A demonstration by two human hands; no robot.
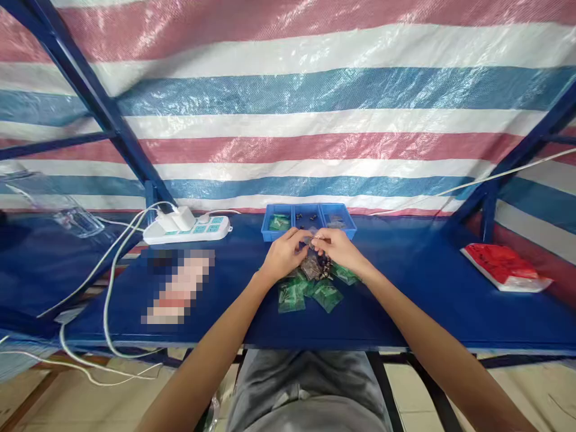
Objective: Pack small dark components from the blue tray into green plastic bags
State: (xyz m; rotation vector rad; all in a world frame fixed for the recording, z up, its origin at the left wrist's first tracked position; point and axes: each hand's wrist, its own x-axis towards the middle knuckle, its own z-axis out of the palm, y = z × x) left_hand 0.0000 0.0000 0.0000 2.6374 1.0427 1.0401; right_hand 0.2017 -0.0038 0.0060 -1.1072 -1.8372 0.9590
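Both hands met over the blue surface (405,300), just in front of a blue tray (308,210) with three compartments. The left hand (283,255) and the right hand (338,249) were closed, their fingertips pinching the top of a small clear bag (315,267) of dark parts. The bag hung over a heap of green packets (291,297). A white power strip (189,229) lay well off to the left.

Just the one view here: a head cam looking forward and down over the blue table (405,300). Both forearms run up from the bottom edge to the left hand (282,255) and right hand (342,251), fingertips pinched together mid-frame, fairly close. Beyond them the striped tarp (288,120) fills everything, with a wide-angle bend at the edges.
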